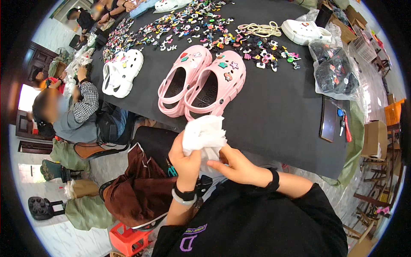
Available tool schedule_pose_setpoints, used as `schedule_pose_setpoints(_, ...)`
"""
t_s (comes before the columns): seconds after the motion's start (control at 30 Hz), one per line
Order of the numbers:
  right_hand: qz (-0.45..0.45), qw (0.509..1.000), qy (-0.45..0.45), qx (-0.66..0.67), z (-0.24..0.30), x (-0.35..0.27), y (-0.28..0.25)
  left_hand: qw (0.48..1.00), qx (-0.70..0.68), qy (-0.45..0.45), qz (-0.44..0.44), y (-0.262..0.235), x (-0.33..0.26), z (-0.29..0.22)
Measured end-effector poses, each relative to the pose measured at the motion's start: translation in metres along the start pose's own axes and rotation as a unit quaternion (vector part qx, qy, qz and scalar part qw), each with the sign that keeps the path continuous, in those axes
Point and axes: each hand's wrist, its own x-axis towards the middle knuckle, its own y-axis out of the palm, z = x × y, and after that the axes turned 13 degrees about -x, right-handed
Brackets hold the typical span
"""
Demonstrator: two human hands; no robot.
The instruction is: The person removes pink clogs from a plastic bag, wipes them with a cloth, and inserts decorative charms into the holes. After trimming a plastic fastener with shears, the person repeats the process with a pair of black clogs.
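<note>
Just in front of the table's near edge, my left hand (186, 157) is closed round a crumpled white tissue-like sheet (203, 132). My right hand (236, 166) pinches the sheet's lower part from the other side, its thumb stretched toward the left hand; some fingers are hidden. Beyond the sheet, a pair of pink clogs (233, 92) stands side by side on the dark table, toes away from me. Star-shaped and other coloured charms are set in their tops. Neither hand touches the clogs.
Many loose charms (180, 30) cover the far part of the table (282, 107). White clogs (123, 73) stand at the left, another white pair (305, 32) at the far right beside a cord bundle (260, 29). A plastic bag (336, 70), phone (329, 119) and keys (342, 124) lie right. People sit left.
</note>
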Motion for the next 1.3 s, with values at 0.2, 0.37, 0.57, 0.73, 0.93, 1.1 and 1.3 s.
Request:
schedule_pose_setpoints(0.2, -0.143, 0.984, -0.109, -0.007, -0.030, 0.011, -0.014, 0.984, -0.142, -0.011, 0.109, 0.003, 0.002, -0.017)
schedule_pose_setpoints(0.37, 0.048, 0.958, 0.031, 0.282, -0.014, 0.012, -0.045, 0.910, -0.318, -0.219, 0.150, -0.027, 0.003, -0.027)
schedule_pose_setpoints(0.57, -0.043, 0.947, -0.179, -0.265, -0.008, 0.032, -0.009, 0.924, -0.268, -0.226, 0.151, -0.008, -0.029, -0.014)
schedule_pose_setpoints(0.73, -0.070, 0.941, -0.239, -0.230, -0.017, 0.048, 0.007, 0.932, -0.322, -0.120, 0.117, -0.018, -0.043, -0.013)
schedule_pose_setpoints(0.93, -0.028, 0.979, -0.155, -0.133, -0.016, 0.068, 0.028, 0.985, -0.072, -0.092, 0.125, -0.044, -0.032, -0.014)
schedule_pose_setpoints(1.1, 0.099, 0.948, -0.229, -0.199, 0.020, 0.099, 0.021, 0.995, -0.050, -0.006, -0.084, -0.072, -0.027, 0.006)
schedule_pose_setpoints(1.3, -0.157, 0.670, -0.332, -0.646, 0.047, 0.157, -0.014, 0.957, -0.214, -0.101, -0.169, -0.104, 0.029, 0.022)
